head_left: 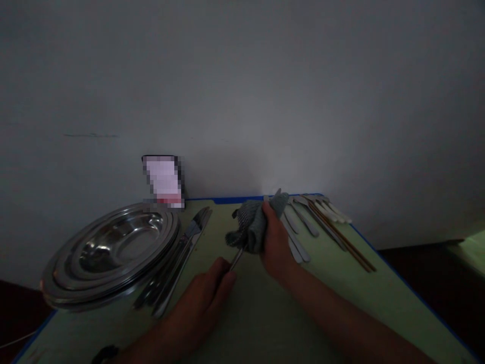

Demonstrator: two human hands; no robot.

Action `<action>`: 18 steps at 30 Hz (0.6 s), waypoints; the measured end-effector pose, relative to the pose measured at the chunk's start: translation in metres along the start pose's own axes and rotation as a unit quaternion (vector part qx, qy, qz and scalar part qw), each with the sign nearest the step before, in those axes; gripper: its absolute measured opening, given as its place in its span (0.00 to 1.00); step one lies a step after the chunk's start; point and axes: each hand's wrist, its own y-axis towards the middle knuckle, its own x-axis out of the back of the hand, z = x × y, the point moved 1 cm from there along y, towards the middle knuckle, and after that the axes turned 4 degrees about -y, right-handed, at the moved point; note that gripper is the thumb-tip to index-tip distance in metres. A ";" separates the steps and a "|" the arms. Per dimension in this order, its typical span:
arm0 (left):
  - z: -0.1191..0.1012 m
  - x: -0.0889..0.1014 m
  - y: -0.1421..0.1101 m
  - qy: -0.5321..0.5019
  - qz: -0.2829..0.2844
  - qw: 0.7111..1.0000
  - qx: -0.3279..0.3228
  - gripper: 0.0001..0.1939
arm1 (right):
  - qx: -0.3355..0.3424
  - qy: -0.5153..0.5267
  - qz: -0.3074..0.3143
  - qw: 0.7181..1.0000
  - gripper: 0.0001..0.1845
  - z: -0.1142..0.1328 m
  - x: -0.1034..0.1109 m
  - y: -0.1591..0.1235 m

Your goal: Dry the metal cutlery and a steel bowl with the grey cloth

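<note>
My left hand [210,290] is closed around the handle of a metal table knife [237,258], held at a slant above the table. Most of the knife is hidden in a grey-green cloth [252,222]; a narrow tip that looks like its blade pokes out at the far side. The fingers of my right hand [276,240] are wrapped round the cloth, pressing it about the knife. Close beyond my right hand lie several metal utensils [299,245]. Left of my left hand, several knives [182,263] lie side by side.
Stacked steel plates [79,288] stand at the left. A phone [164,179] with a blurred-out screen leans on the wall behind them. Brown chopsticks [350,247] and white-handled utensils [333,211] lie at the right. The pale green table [257,323] has a blue edge against the wall.
</note>
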 end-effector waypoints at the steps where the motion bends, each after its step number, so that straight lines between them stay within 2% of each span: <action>1: 0.001 0.000 -0.001 0.009 -0.001 1.000 0.007 0.15 | 0.014 0.011 0.009 1.000 0.19 0.003 0.001 0.004; 5: 0.005 0.001 -0.003 0.045 0.004 0.999 0.010 0.16 | 0.034 0.061 0.016 0.997 0.20 0.021 0.008 0.017; 10: 0.010 -0.001 -0.006 0.079 0.021 0.997 -0.007 0.17 | 0.062 0.137 -0.020 0.988 0.14 0.033 0.014 0.026; 18: 0.005 -0.008 -0.002 0.131 0.013 0.991 0.012 0.20 | 0.044 -0.005 -0.007 0.999 0.25 -0.001 0.013 0.012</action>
